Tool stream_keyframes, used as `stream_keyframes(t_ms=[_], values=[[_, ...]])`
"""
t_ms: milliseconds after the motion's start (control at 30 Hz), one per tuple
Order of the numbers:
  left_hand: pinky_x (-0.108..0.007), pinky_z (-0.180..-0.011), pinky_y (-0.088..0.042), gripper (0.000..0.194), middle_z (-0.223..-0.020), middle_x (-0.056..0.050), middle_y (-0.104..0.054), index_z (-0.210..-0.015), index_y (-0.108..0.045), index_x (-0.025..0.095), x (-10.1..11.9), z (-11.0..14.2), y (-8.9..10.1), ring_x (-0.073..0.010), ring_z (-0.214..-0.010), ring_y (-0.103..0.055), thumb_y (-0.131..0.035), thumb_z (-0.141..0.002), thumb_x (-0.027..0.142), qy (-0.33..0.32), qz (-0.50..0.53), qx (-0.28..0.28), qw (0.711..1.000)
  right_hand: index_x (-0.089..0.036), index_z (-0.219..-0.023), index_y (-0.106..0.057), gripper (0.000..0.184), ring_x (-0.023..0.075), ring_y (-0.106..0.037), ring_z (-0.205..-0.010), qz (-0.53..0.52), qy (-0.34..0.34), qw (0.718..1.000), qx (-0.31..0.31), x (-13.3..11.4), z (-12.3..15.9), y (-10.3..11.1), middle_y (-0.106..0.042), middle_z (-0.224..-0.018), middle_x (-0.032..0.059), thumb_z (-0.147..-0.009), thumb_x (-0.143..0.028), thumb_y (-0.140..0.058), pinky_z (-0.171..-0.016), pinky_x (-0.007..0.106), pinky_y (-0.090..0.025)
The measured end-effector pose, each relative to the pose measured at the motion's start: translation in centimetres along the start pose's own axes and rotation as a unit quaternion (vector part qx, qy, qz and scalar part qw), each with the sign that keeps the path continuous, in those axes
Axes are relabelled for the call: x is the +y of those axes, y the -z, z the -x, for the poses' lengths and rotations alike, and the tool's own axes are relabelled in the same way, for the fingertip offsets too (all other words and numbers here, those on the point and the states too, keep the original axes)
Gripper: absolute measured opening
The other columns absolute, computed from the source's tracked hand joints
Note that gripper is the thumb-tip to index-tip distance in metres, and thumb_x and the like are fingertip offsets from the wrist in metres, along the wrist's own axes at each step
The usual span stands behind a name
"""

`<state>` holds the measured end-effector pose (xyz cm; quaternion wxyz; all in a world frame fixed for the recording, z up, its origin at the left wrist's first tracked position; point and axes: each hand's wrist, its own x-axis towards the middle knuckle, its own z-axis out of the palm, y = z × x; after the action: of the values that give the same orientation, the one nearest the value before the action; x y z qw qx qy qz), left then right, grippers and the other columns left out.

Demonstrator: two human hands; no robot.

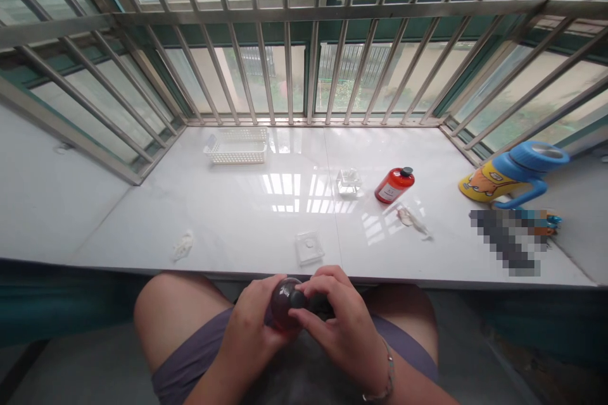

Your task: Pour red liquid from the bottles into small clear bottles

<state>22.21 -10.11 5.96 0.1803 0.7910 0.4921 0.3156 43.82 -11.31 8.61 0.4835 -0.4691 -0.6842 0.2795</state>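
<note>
Above my lap, my left hand [249, 323] grips a round, dark red glass bottle [284, 304] by its body. My right hand [335, 329] closes over the bottle's black cap [298, 299] and a dark part beside it. The fingers hide most of that dark part, and I cannot tell what it is. Both hands are just below the front edge of the white marble sill [204, 202].
On the sill are a white plastic basket [236, 145], a red bottle [394, 185], clear glass dishes [309, 248], tissue scraps [183, 245], a blue-and-yellow cup [515, 171] and a pixelated object [508, 240]. Metal window bars [285, 69] stand behind.
</note>
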Motion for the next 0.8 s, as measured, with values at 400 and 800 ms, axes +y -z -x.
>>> stream_keyframes(t_ms=[400, 800], values=[[-0.042, -0.087, -0.069, 0.071, -0.118, -0.007, -0.080, -0.135, -0.065, 0.030, 0.9, 0.3, -1.5, -0.0305, -0.102, -0.079, -0.088, -0.069, 0.021, 0.017, 0.046, -0.037, 0.998, -0.028, -0.097, -0.064, 0.036, 0.0215, -0.071, -0.088, 0.034, -0.023, 0.998, 0.054, 0.4, 0.4, -0.6, -0.072, -0.093, -0.0012, -0.078, -0.025, -0.094, -0.129, 0.069, -0.033], [-0.039, -0.093, -0.067, 0.072, -0.124, -0.002, -0.078, -0.133, -0.067, 0.034, 0.7, -0.7, -1.2, -0.0279, -0.108, -0.078, -0.080, -0.066, 0.012, 0.073, 0.138, -0.080, 0.984, -0.028, -0.128, -0.059, 0.047, 0.0281, -0.066, -0.125, -0.019, 0.006, 1.000, -0.016, -0.3, -0.1, 0.5, -0.071, -0.130, 0.0100, -0.088, -0.021, -0.084, -0.111, 0.047, -0.058]])
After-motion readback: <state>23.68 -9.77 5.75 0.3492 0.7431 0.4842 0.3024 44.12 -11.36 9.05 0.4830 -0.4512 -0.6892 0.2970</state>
